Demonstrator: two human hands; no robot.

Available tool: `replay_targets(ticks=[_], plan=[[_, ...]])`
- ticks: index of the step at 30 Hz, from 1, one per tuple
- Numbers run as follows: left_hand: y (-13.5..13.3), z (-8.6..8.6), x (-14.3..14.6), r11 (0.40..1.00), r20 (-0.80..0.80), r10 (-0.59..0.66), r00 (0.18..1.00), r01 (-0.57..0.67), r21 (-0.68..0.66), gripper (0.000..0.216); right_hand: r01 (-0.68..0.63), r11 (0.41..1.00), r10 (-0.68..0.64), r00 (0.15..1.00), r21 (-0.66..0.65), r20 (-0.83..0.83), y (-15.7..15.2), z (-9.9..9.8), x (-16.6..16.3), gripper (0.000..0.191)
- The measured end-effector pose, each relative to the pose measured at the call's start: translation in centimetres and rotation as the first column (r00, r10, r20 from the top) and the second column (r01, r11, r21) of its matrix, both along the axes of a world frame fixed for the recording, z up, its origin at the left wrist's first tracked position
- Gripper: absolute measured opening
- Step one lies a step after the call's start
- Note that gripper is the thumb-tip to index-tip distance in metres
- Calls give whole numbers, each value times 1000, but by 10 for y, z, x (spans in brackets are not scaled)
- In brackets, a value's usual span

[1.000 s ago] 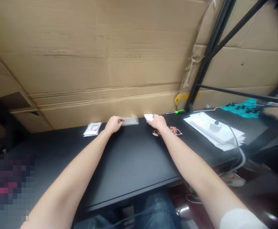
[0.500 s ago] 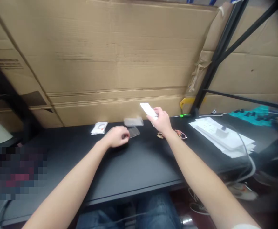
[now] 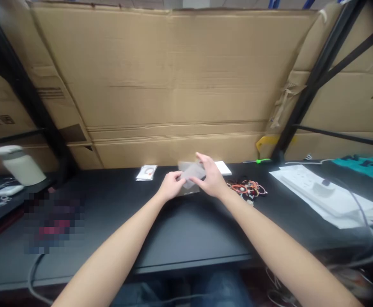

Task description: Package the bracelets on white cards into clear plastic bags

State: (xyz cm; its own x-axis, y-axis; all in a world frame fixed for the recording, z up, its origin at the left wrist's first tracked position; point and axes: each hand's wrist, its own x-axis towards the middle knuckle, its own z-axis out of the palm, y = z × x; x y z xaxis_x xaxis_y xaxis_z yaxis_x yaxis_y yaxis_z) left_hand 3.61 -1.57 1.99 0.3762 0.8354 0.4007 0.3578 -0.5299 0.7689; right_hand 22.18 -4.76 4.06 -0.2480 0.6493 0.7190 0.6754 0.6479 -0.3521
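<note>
Both my hands meet over the middle of the black table (image 3: 180,226). My left hand (image 3: 171,186) and my right hand (image 3: 210,178) pinch a small clear plastic bag (image 3: 192,172) between them, a little above the table. The bag is blurred by motion. A white card (image 3: 223,167) lies flat just behind my right hand. A tangle of orange and red bracelets (image 3: 247,188) lies to the right of my right wrist. A small packet with an orange ring inside (image 3: 147,172) lies to the left of my left hand.
A wall of cardboard boxes (image 3: 173,85) stands right behind the table. A white power strip on papers (image 3: 317,192) with a cable lies at the right, beside a black rack post (image 3: 304,98). A white bottle (image 3: 20,164) stands at the far left.
My right hand has put down the white card and moved left to the clear bag. My left hand has lifted the bag off the table. The camera has tilted up and shifted.
</note>
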Motion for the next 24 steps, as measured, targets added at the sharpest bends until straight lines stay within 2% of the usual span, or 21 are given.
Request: replay_targets(ticks=[2, 3, 5, 8, 12, 16, 20, 24], plan=[[0, 0, -5, 999, -84, -7, 996, 11, 38, 23, 7, 992, -2, 999, -130, 32, 2, 0, 2, 37], [0, -2, -6, 999, -107, 13, 994, -7, 50, 23, 14, 979, -7, 999, -203, 34, 4, 0, 4, 30], [0, -6, -7, 994, -149, 80, 986, -68, 84, 31, 21, 952, -25, 1000, -304, -8, 10, -2, 11, 30], [2, -15, -7, 982, -307, 143, 941, -95, 166, 52, 39, 935, -76, 993, -352, -91, 21, -6, 29, 31], [3, -18, -10, 983, -554, 67, 830, 39, 177, 33, 166, 871, -201, 979, -462, -27, 29, -10, 49, 27], [2, -13, -12, 971, -579, 41, 814, 103, 214, 26, 337, 779, -329, 937, -529, 113, 29, -11, 58, 24], [0, -12, -12, 954, -580, -22, 814, 191, 232, 30, 400, 725, -352, 915, -561, 197, 29, -12, 62, 22], [0, -14, -12, 955, -598, -28, 801, 198, 220, 30, 472, 656, -371, 881, -589, 294, 30, -12, 68, 21]])
